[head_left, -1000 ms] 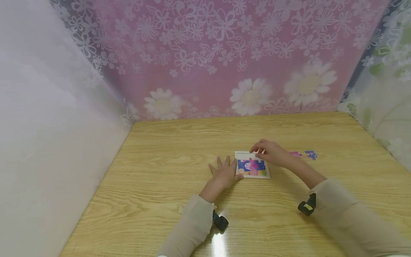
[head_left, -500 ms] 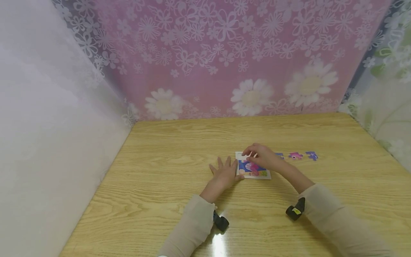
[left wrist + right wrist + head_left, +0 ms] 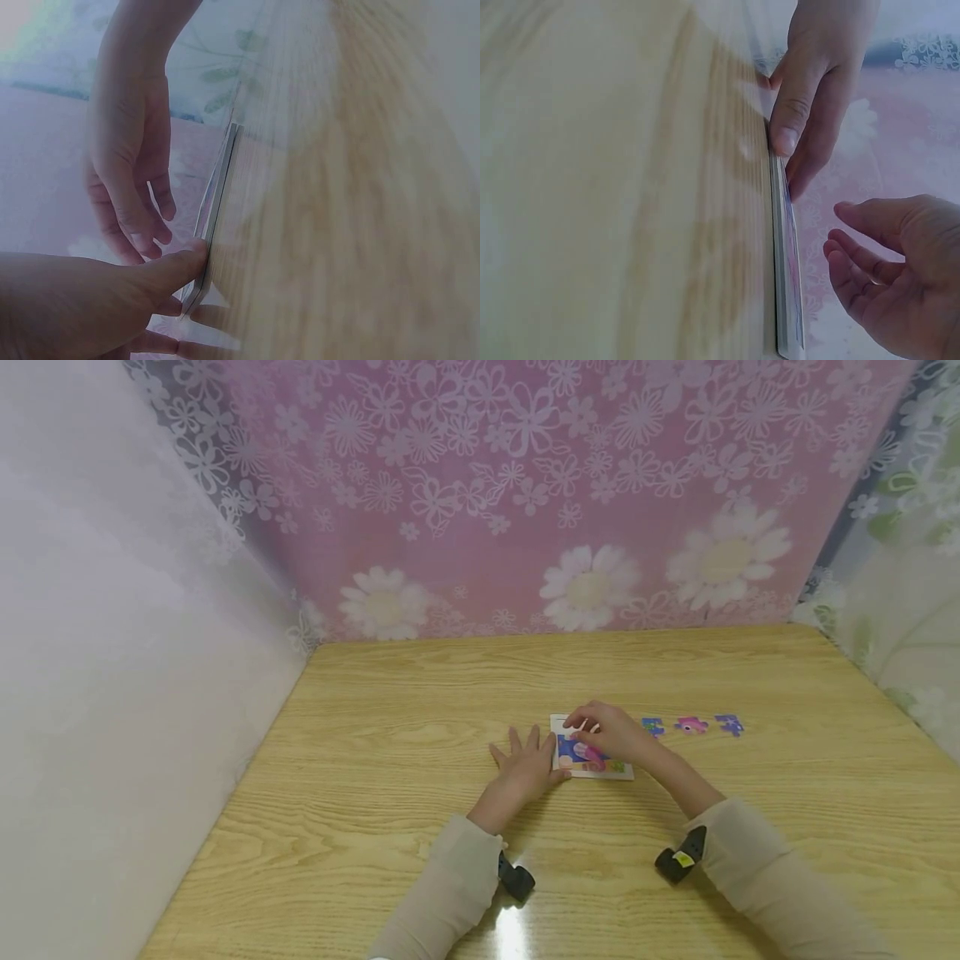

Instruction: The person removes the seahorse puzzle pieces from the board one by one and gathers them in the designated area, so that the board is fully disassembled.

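A small white-framed jigsaw board (image 3: 555,768) lies on the table, partly filled with a pink and blue sea creature picture. My left hand (image 3: 519,775) rests at its left side, fingers spread; in the left wrist view the thumb (image 3: 184,270) presses the board's edge. Over the upper part of the board hovers my right hand (image 3: 611,731), fingers loosely bent. The right wrist view shows its thumb (image 3: 866,217) apart from the fingers, with no piece visible between them. That hand hides part of the picture.
Three loose puzzle pieces lie in a row right of the board: a blue-green piece (image 3: 652,727), a pink piece with an eye (image 3: 691,726) and a purple-blue piece (image 3: 729,724). A flowered pink cloth (image 3: 480,552) stands behind the wooden table (image 3: 390,710).
My right hand has moved left and slightly down over the board, uncovering the nearest loose piece. The left hand has stayed in place.
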The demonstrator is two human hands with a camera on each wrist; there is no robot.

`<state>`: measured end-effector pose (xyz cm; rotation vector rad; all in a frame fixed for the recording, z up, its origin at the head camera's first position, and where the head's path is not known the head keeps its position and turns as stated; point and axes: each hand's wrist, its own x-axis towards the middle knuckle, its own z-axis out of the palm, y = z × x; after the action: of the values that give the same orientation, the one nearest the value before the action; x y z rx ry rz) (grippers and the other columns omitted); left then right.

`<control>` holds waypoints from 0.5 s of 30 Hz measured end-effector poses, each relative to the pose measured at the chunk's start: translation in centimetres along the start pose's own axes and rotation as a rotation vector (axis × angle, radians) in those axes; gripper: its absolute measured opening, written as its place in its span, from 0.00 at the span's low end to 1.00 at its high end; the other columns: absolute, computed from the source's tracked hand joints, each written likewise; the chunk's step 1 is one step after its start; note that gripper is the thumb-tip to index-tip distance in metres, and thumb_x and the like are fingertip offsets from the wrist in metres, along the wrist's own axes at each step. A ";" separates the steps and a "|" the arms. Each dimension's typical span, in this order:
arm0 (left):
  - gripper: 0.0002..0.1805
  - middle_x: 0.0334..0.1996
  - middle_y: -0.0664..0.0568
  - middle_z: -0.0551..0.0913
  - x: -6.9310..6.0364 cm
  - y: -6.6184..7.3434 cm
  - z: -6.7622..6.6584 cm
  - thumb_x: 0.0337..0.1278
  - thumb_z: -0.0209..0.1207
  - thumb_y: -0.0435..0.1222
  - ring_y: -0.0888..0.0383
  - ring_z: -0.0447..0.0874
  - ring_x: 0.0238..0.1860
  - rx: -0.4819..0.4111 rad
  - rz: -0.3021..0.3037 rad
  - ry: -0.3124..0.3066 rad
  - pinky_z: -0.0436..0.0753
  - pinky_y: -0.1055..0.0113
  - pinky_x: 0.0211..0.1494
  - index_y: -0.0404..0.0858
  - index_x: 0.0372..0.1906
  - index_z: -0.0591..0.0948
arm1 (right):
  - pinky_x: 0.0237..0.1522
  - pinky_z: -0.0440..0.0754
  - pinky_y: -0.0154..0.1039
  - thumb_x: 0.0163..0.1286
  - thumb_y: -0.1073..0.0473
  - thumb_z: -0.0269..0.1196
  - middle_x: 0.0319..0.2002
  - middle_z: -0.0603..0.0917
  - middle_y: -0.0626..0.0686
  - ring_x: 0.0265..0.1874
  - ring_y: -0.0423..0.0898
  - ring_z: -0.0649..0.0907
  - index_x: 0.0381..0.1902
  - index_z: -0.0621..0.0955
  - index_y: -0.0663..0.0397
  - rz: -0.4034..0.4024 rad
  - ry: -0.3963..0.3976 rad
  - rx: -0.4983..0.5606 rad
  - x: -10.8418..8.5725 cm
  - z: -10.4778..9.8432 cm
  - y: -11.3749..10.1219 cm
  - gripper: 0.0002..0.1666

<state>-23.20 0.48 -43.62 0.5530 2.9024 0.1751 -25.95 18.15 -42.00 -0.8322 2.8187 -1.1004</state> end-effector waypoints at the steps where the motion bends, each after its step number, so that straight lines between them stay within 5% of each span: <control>1: 0.38 0.69 0.45 0.53 0.0 0.0 0.0 0.58 0.47 0.60 0.34 0.44 0.66 0.002 0.000 0.001 0.54 0.32 0.55 0.47 0.70 0.59 | 0.33 0.79 0.43 0.61 0.70 0.61 0.36 0.78 0.55 0.36 0.53 0.79 0.41 0.80 0.62 0.004 0.001 0.002 0.0 0.1 0.0 0.10; 15: 0.38 0.70 0.44 0.52 -0.1 0.0 -0.1 0.58 0.47 0.59 0.34 0.43 0.67 -0.022 0.001 -0.002 0.52 0.32 0.56 0.47 0.70 0.59 | 0.31 0.77 0.40 0.58 0.70 0.62 0.37 0.76 0.56 0.34 0.50 0.78 0.44 0.79 0.66 0.088 -0.030 0.033 -0.1 1.1 0.8 0.14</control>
<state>-23.10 0.42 -43.50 0.5508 2.8944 0.2057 -26.04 17.95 -43.38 -0.7093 2.7749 -1.1093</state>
